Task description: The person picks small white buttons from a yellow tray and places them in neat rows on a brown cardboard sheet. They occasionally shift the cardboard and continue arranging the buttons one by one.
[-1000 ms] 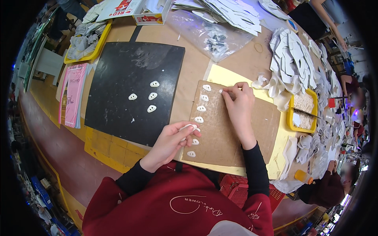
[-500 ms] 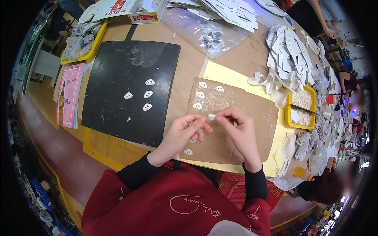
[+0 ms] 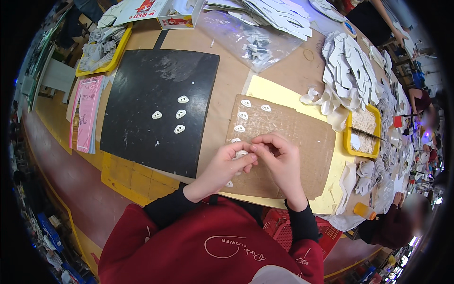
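My left hand (image 3: 230,162) pinches a small white two-holed piece (image 3: 240,154) between thumb and fingers, over a brown cardboard sheet (image 3: 302,156). Close against it, the fingertips of my right hand (image 3: 280,158) are pressed together; whatever lies between them is hidden. Several like pieces, white and rounded-triangular, form a column along the cardboard's left side, among them a top piece (image 3: 246,102). One more piece (image 3: 266,108) sits to the right of that column. On the black board (image 3: 142,94) to the left lie several more, including a lone piece (image 3: 156,114).
Under the cardboard is a yellow sheet (image 3: 272,87). At right stand a yellow tray (image 3: 348,142) and a heap of white cut pieces (image 3: 347,66). A clear plastic bag (image 3: 227,35) lies at the back, a pink booklet (image 3: 86,113) far left. Other people work at right.
Both hands have shifted slightly down, and the left now holds the white piece lower, under its thumb. My right fingertips have closed together against it. The view has moved a little.
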